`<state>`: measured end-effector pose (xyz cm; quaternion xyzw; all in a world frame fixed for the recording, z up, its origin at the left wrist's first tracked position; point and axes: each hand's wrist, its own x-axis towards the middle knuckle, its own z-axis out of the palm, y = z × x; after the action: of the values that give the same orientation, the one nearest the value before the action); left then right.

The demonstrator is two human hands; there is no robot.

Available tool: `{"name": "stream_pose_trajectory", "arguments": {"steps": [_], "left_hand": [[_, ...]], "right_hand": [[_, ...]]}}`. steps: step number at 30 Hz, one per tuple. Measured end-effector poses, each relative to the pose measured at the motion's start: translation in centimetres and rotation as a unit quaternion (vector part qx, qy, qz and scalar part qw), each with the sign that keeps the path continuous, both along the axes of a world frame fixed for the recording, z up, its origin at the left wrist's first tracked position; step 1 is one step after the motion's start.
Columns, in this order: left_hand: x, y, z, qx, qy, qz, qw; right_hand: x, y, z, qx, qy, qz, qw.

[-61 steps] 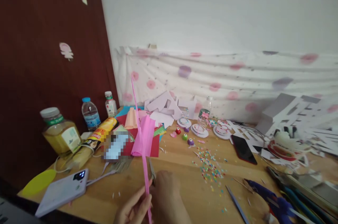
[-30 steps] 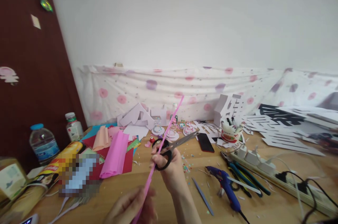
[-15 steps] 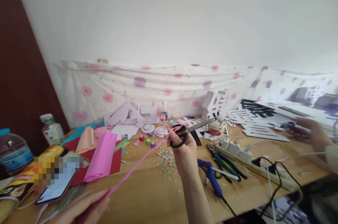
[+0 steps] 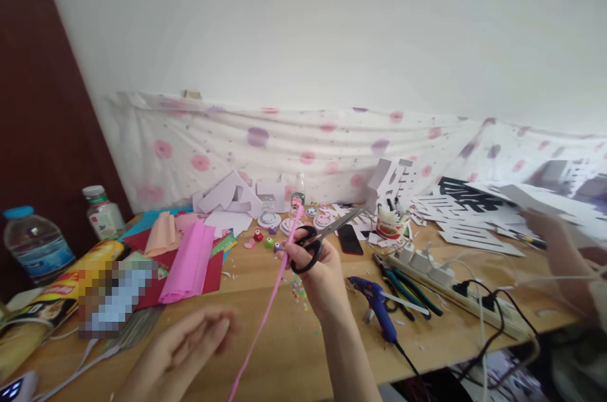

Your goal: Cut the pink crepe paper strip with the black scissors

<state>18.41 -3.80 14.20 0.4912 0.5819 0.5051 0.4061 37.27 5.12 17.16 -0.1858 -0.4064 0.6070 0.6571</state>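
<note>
My right hand [image 4: 318,269] grips black-handled scissors [image 4: 308,249], their blades pointing up and to the right. Its thumb and fingers also pinch a thin pink paper strip [image 4: 265,320], which hangs down to the lower edge of the view. My left hand [image 4: 187,351] is left of the strip and apart from it, loosely curled with nothing in it and blurred at the fingertips. Beyond the right hand are small owl-like beads [image 4: 269,242] and a little clear bottle [image 4: 298,190]. Colourful sprinkle-like bits [image 4: 298,290] lie partly hidden behind my right wrist.
Rolled pink crepe paper [image 4: 190,260] lies at left, near a water bottle [image 4: 38,247]. A blue glue gun [image 4: 379,310], pliers [image 4: 408,294] and a power strip [image 4: 474,307] are at right. Another person's hand [image 4: 552,244] holds white card at far right.
My left hand has let go of the pink strip, which now hangs from my right hand. The right hand has shifted slightly left in view. The other person has lifted a white card.
</note>
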Motion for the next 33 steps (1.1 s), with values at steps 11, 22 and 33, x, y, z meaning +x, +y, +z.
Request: {"name": "stream_pose_trajectory", "arguments": {"steps": [11,22,33], "left_hand": [[2.7,3.4,5.1,0.156,0.023,-0.041,0.987],[2.8,0.8,3.2,0.214,0.088,0.039,0.972],[3.2,-0.4,2.6,0.171,0.130,0.006,0.977]], "right_hand": [[-3.5,-4.5,-1.9,-0.042,-0.093,0.073,0.992],[-2.2,-6.8,-6.2,0.054,-0.411,-0.060,0.908],[-2.2,-7.4,-4.0,0.114,-0.469,-0.086,0.871]]}}
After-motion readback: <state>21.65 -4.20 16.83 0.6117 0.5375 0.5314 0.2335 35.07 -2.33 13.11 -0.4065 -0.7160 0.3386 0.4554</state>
